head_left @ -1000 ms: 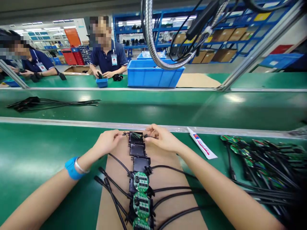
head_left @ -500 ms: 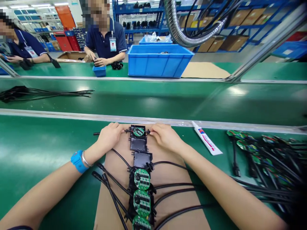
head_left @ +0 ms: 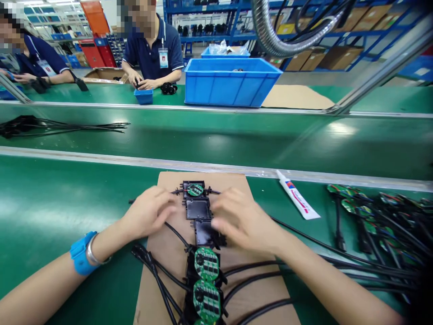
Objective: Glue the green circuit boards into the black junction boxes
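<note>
My left hand (head_left: 152, 213) hovers left of a column of black plastic cases, its thumb and fingers apart and holding nothing. My right hand (head_left: 241, 221) is over the column's right side, slightly blurred, fingers apart, partly covering an empty case (head_left: 204, 231). At the far end lies a case with a round green circuit board (head_left: 195, 190) inside and a cable leaving each side. Another empty case (head_left: 198, 209) comes after it. Closer to me, more green circuit boards (head_left: 206, 263) sit on cases with black cables (head_left: 252, 266) running out sideways.
Brown cardboard (head_left: 162, 266) lies beneath the cases. To the right are a white glue tube (head_left: 299, 198) and a heap of wired circuit boards (head_left: 375, 221). Black cables (head_left: 64, 126) lie beyond the metal rail. Across the bench, two people work near a large blue bin (head_left: 230, 85).
Both hands have let go of the cables beside the farthest case and drawn back toward me. My right hand has come over the empty cases. The view has shifted slightly.
</note>
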`<action>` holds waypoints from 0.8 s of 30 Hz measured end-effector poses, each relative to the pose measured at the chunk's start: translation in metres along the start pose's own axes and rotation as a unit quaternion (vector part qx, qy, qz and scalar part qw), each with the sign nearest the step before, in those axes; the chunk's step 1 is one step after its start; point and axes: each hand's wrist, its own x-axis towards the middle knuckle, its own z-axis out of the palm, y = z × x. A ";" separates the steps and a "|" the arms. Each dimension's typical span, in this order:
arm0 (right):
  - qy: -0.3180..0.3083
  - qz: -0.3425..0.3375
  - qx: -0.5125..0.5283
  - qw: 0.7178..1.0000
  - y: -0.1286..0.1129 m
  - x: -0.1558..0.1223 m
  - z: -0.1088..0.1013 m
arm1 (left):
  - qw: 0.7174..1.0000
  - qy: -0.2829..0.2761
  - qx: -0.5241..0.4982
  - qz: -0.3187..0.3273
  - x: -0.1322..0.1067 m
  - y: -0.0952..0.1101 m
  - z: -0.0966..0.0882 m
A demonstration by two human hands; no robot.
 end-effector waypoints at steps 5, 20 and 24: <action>-0.132 0.035 0.090 0.986 -0.056 -0.023 0.008 | 0.966 -0.126 -0.193 0.116 -0.015 0.020 0.009; 0.070 -0.021 -0.071 0.995 0.040 -0.001 0.022 | 0.998 0.023 0.027 -0.049 0.001 -0.005 0.022; 0.087 -0.022 -0.111 0.990 0.042 -0.004 0.030 | 0.995 0.021 0.075 -0.063 -0.001 -0.001 0.028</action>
